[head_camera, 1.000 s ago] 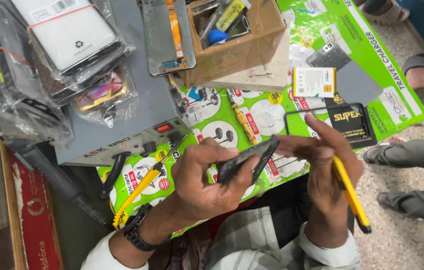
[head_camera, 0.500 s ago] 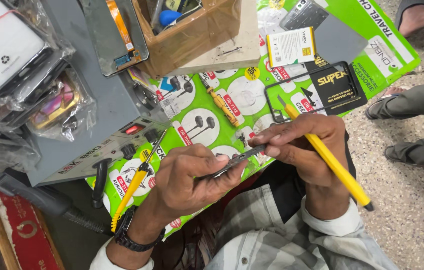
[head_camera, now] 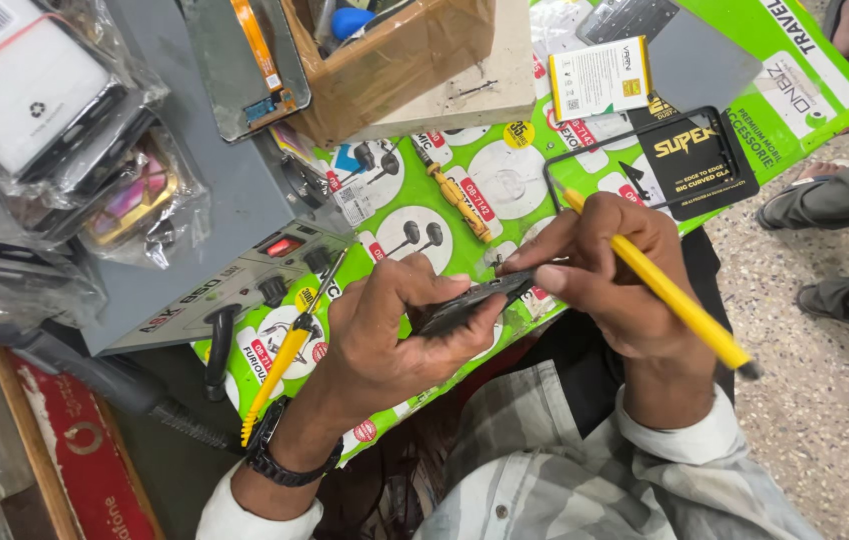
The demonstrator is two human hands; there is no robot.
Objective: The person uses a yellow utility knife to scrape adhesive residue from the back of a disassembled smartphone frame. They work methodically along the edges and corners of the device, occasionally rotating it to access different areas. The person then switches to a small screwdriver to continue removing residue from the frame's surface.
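My left hand (head_camera: 400,325) grips a thin dark phone part (head_camera: 470,305), seen edge-on just above the green printed sheet (head_camera: 505,180). My right hand (head_camera: 610,270) pinches the far end of that part with thumb and forefinger. A long yellow tool (head_camera: 670,290) lies clamped between the right hand's fingers and points back toward my right wrist. A dark watch is on my left wrist.
A grey power supply box (head_camera: 235,270) stands at the left with bagged phones (head_camera: 45,110) on it. A cardboard box (head_camera: 395,60), a white battery (head_camera: 600,75), a black frame (head_camera: 715,150) and two yellow-handled tools (head_camera: 460,200) lie around. Another person's legs (head_camera: 845,200) are at the right.
My hands have come closer to the camera and sit a little lower over the sheet. The grip on the dark part and the yellow tool stays the same.
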